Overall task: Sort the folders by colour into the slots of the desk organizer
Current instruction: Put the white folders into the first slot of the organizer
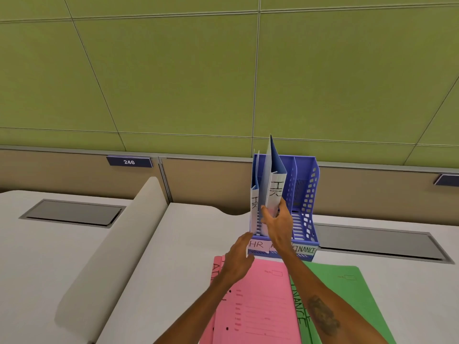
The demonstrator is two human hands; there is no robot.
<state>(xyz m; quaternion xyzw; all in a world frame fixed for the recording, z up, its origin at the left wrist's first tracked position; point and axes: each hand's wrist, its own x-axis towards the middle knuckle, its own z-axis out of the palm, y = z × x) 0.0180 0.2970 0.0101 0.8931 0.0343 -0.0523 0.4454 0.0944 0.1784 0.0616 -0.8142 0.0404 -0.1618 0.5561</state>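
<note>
Blue folder (pixel 274 187) is being pinched upright by R hand (pixel 277 223) in organizer (pixel 306 194)'s HR slot; L hand (pixel 239 252), open, is being held just below.

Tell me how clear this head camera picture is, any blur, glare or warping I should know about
Head view: evenly lit, no glare, only soft shadows on the desk. Wide-angle warping bows the wall seams and the desk's edges. The right hand on the blue folder is slightly soft; the desk organizer labels HR and FINANCE read clearly, the middle one is hidden. Print on the pink folder is too faint to read.
</note>
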